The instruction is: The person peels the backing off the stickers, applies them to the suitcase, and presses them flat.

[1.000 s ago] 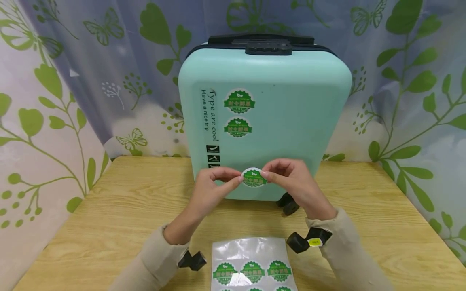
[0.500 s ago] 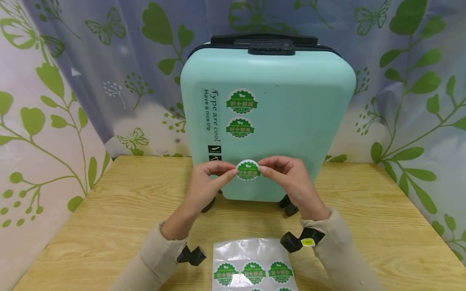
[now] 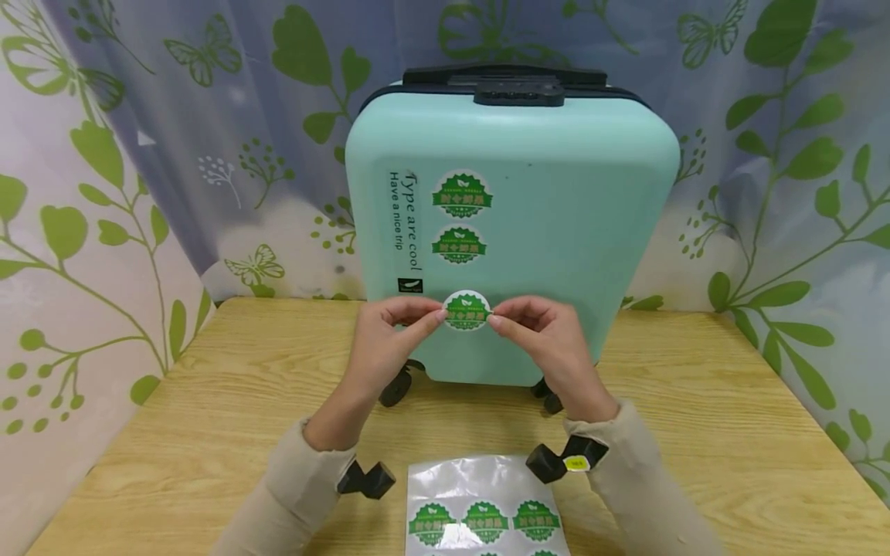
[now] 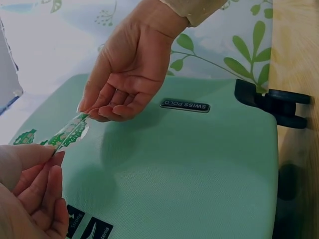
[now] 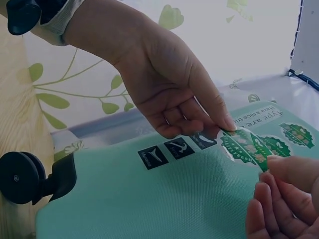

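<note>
A round green-and-white sticker [image 3: 467, 310] is stretched upright between both hands, in front of the mint suitcase [image 3: 556, 232]. My left hand [image 3: 378, 340] pinches its left edge between thumb and fingers. At the opposite edge my right hand [image 3: 545, 340] pinches it likewise. In the left wrist view the sticker [image 4: 70, 132] shows nearly edge-on; it seems to stand off the suitcase face, though contact is hard to judge. Two matching stickers, an upper sticker [image 3: 462, 194] and a lower sticker [image 3: 460, 245], lie on the suitcase above, beside its printed lettering [image 3: 403, 220].
On the wooden table [image 3: 243, 401] a glossy sheet [image 3: 480, 479] with several more green stickers lies near the front edge. Black wheels [image 3: 396, 388] support the suitcase. A leaf-patterned curtain [image 3: 278, 116] hangs behind it.
Both hands have carried the sticker up and slightly left across the suitcase front, nearer the lower of the two attached stickers. The view shifted slightly at first.
</note>
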Motion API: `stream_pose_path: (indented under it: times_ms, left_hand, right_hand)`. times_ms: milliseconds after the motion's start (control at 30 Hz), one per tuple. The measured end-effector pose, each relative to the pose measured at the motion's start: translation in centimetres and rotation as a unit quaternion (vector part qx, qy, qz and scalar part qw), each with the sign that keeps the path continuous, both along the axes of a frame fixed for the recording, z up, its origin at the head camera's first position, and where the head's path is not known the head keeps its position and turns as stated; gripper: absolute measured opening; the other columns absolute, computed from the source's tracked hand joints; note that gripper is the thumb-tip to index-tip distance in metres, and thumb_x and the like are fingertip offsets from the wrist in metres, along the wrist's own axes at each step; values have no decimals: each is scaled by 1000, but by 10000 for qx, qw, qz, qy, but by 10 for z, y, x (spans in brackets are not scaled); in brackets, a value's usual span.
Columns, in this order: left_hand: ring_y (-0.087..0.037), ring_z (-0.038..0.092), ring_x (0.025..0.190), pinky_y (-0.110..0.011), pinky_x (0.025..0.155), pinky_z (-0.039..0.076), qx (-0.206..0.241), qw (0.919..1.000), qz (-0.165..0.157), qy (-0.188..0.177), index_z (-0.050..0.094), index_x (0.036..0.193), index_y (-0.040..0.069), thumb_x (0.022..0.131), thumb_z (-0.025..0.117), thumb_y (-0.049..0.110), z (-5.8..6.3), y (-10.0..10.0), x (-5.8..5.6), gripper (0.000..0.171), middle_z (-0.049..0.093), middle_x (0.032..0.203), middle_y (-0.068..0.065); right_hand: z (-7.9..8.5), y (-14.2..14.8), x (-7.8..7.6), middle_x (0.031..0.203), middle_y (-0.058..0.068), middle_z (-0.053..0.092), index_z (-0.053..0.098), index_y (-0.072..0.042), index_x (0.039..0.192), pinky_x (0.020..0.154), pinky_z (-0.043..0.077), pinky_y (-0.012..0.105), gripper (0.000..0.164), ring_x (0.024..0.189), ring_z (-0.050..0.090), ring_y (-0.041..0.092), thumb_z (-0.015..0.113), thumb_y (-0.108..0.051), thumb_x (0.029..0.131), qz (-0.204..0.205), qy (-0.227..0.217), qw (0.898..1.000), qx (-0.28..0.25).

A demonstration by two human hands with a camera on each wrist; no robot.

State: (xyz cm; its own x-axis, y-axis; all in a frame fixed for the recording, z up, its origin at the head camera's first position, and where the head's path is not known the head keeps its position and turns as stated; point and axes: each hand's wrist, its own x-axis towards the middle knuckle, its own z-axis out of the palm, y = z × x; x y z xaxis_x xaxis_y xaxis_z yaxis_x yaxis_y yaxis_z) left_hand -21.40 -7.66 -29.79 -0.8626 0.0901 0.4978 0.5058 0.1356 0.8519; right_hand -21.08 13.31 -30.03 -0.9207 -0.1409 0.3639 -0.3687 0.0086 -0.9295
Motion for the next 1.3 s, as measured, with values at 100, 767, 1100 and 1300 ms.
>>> stream_pose_path:
  times_ms: [100, 767, 1100, 1300]
  left_hand:
    - [-13, 63, 73, -25, 66, 50, 17, 9999, 101, -60, 74, 89, 1, 83, 73, 11, 1, 0, -1, 12, 71, 83, -11]
    - [-11, 64, 66, -22, 58, 51, -70, 9953, 919, 305, 75, 88, 2, 82, 74, 13, 3, 3, -7, 13, 72, 80, -9]
    - [-9, 63, 64, -21, 57, 51, 122, 9949, 979, 221, 75, 87, 1, 81, 75, 11, 4, 4, -9, 12, 72, 80, -12]
    - [-9, 63, 63, -22, 56, 51, 125, 9942, 1033, 267, 75, 87, 1, 82, 74, 12, 3, 5, -11, 12, 72, 78, -11]
  right_hand:
    - [0, -4, -1, 80, -1, 66, 69, -1, 91, 68, 50, 28, 13, 72, 57, 13, 72, -11, 84, -109, 49, 9999, -28]
    - [1, -28, -2, 71, 1, 68, 72, 0, 84, 55, 51, 33, 17, 56, 58, 19, 77, -15, 80, -1230, 483, 9911, -131]
    - [4, -32, -2, 74, 8, 70, 74, -2, 86, 56, 53, 33, 16, 62, 62, 33, 76, -18, 81, -1266, 543, 9902, -209]
    - [3, -35, -3, 74, 10, 70, 73, -1, 85, 58, 55, 35, 18, 66, 66, 32, 76, -18, 81, -1293, 543, 9897, -272]
